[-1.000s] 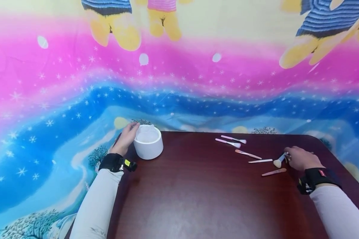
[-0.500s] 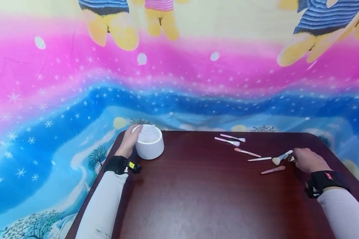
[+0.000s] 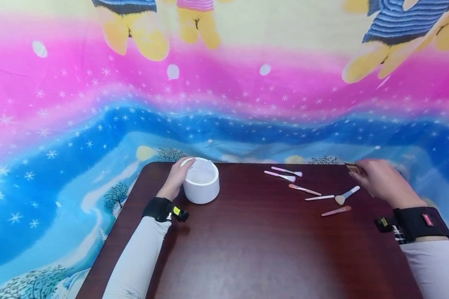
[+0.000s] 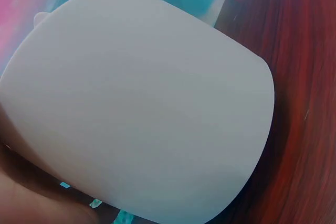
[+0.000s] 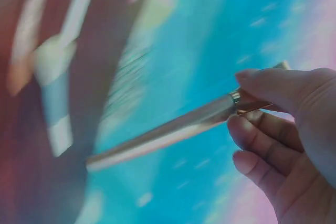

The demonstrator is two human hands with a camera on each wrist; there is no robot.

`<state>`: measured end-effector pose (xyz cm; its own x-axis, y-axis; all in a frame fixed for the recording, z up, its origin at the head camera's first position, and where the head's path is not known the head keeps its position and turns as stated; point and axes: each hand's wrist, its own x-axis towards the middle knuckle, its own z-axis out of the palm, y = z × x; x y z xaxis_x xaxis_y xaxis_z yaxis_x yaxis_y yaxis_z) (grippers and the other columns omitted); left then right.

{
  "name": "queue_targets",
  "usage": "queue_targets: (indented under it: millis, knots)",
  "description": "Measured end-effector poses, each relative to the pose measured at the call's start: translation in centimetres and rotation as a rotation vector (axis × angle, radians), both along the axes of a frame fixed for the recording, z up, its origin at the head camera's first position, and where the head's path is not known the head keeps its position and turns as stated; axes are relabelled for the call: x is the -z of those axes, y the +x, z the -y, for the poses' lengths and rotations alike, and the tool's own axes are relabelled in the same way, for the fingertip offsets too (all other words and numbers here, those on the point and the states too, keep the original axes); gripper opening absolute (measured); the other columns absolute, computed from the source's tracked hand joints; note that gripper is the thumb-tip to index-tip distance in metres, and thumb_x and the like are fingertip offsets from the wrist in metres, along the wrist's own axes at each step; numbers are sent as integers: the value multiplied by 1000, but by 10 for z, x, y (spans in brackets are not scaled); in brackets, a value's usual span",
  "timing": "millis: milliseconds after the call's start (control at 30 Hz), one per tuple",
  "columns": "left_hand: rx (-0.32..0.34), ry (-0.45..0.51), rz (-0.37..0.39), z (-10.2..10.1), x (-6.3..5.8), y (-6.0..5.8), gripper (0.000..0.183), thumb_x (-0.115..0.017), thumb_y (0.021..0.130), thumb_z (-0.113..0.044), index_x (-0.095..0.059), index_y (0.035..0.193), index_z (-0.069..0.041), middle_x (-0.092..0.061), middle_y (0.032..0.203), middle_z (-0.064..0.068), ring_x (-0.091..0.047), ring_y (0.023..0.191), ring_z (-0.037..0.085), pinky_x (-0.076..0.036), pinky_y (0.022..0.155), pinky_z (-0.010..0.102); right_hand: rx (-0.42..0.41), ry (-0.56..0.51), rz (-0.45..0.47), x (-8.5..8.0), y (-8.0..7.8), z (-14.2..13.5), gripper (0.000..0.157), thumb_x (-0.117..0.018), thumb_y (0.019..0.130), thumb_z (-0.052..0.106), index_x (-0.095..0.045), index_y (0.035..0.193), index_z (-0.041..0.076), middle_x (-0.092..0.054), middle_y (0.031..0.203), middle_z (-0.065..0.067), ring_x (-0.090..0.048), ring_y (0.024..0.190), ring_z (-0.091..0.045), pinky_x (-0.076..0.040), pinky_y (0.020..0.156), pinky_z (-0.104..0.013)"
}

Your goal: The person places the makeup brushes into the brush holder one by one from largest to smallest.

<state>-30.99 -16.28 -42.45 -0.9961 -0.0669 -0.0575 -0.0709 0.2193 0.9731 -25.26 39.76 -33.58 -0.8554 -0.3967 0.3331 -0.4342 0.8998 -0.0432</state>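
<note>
My left hand (image 3: 176, 178) grips the left wall of a round white container (image 3: 202, 191), fingers at the rim. Inside the container, clear dividers show in the head view; its smooth outer wall (image 4: 142, 98) fills most of the left wrist view. At the right, my right hand (image 3: 385, 182) is raised over the table's far right part. Between thumb and fingers it pinches a slim gold makeup brush (image 5: 163, 132), its tapered handle pointing away from the palm and its other end partly hidden by the fingers.
Several brushes lie on the dark red table (image 3: 247, 241): two pink ones, including a pink brush (image 3: 280, 176), a brown-tipped brush (image 3: 304, 190), a thin white stick (image 3: 319, 198), a fluffy brush (image 3: 347, 195) and a pink-handled brush (image 3: 336, 211). A patterned cloth (image 3: 228, 99) hangs behind.
My right hand has risen from the table beside the fluffy brush with the gold brush in its fingers. My left hand and the white container have shifted to the right.
</note>
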Motion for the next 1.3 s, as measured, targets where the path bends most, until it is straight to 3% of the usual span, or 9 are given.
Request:
queue_targets:
  millis: [200, 300, 433, 600, 733, 967, 1133, 1300]
  knots:
    - [67, 34, -33, -36, 3, 7, 45, -54, 91, -49, -54, 125, -19, -50, 127, 2, -44, 116, 21, -35, 100, 46, -60, -234, -234, -36, 10, 69, 11, -71, 84, 16, -66, 87, 6, -56, 64, -3, -47, 54, -15, -35, 46, -30]
    - [111, 57, -48, -56, 4, 11, 44, -56, 91, -47, -55, 124, -19, -52, 125, 1, -47, 113, 20, -36, 98, 45, -78, -371, -274, -48, 14, 104, 16, -71, 84, 20, -69, 93, 8, -64, 73, -5, -55, 61, -15, -37, 49, -25]
    - [172, 68, -75, -80, 4, 17, 42, -56, 91, -46, -57, 123, -19, -55, 122, 0, -50, 109, 18, -39, 96, 44, -135, -549, -263, -58, 13, 145, 16, -70, 85, 24, -70, 94, 11, -69, 81, -2, -63, 71, -10, -43, 58, -13]
    - [222, 63, -93, -104, 3, 28, 41, -56, 91, -45, -57, 123, -19, -57, 118, -2, -53, 105, 15, -40, 94, 43, -204, -705, -148, -56, 11, 183, 19, -67, 87, 27, -70, 100, 12, -69, 82, 1, -64, 73, -6, -48, 64, -14]
    - [228, 54, -93, -121, 4, 37, 41, -56, 91, -45, -58, 122, -20, -58, 116, -3, -54, 104, 13, -41, 93, 43, -243, -725, -65, -48, 7, 201, 21, -66, 89, 27, -69, 102, 11, -69, 87, 1, -63, 76, -5, -51, 65, -17]
    - [244, 16, -105, -140, 4, 51, 33, -55, 91, -46, -60, 116, -24, -59, 113, -6, -52, 104, 11, -40, 93, 42, -285, -697, -23, -27, 6, 214, 16, -65, 89, 28, -69, 96, 15, -67, 84, 3, -62, 70, -6, -52, 61, -21]
    - [248, 13, -101, -143, 4, 54, 34, -55, 91, -47, -60, 116, -24, -58, 113, -7, -50, 105, 10, -39, 93, 42, -287, -624, 1, -15, 7, 217, 12, -65, 89, 29, -69, 93, 18, -64, 76, 5, -59, 59, -7, -47, 48, -27]
    - [242, 19, -110, -139, 2, 53, 36, -55, 91, -47, -59, 117, -23, -58, 113, -6, -51, 104, 10, -40, 93, 42, -326, -575, 104, -8, 5, 222, 17, -62, 91, 25, -68, 103, 14, -65, 87, 3, -59, 64, -8, -51, 54, -27]
